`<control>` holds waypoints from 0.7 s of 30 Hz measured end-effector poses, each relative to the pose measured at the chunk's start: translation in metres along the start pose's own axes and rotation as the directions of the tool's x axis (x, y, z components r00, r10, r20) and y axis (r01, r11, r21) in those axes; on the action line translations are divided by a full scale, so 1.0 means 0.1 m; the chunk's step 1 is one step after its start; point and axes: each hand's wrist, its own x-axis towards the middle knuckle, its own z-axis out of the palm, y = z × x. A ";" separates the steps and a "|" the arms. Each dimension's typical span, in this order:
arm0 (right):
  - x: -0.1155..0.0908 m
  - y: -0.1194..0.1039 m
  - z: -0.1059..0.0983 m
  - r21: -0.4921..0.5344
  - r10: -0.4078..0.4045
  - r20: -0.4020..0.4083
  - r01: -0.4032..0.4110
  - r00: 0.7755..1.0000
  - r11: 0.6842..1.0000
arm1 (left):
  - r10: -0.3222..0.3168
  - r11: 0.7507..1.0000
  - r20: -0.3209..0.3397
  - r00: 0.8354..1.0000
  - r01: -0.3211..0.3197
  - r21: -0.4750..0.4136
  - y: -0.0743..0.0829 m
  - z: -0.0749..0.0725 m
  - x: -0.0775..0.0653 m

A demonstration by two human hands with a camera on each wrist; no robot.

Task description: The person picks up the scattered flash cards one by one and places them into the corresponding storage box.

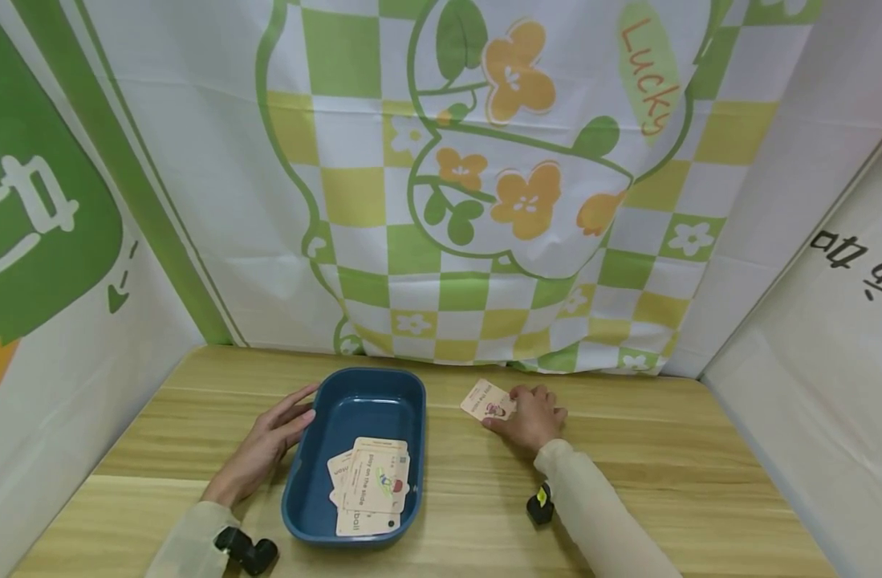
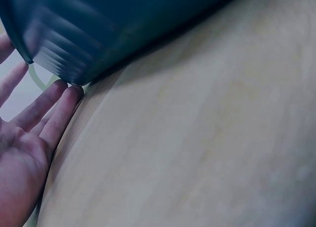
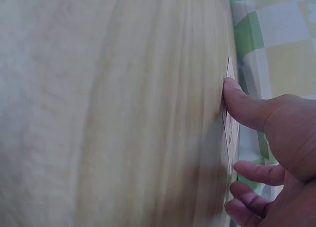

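Observation:
A blue plastic bin stands on the wooden table with several printed cards overlapping in its near end. The top one reads "play on the slide". My left hand touches the bin's left side with extended fingers; the left wrist view shows its fingertips against the outer wall. Right of the bin, my right hand holds a single cream card with small print and a picture. In the right wrist view the thumb is at one edge and a finger at the other, with the card flat at table level.
A green and yellow checked cloth with flowers hangs behind the table's far edge. White printed sheets stand at both sides. Small black devices are strapped on both wrists.

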 end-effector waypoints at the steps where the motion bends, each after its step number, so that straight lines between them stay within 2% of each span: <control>1: 0.00 0.01 0.00 -0.007 -0.002 -0.005 0.002 1.000 1.000 | 0.001 1.000 -0.001 1.000 -0.001 0.001 0.00 0.00 0.00; 17: 0.00 -0.02 -0.05 -0.052 -0.023 -0.026 0.022 0.999 0.998 | -0.009 1.000 -0.007 1.000 0.009 0.013 0.01 0.00 0.00; 21: 0.00 -0.03 -0.05 -0.056 -0.001 -0.019 0.000 1.000 0.998 | -0.014 1.000 -0.008 1.000 0.014 0.014 0.01 0.01 0.00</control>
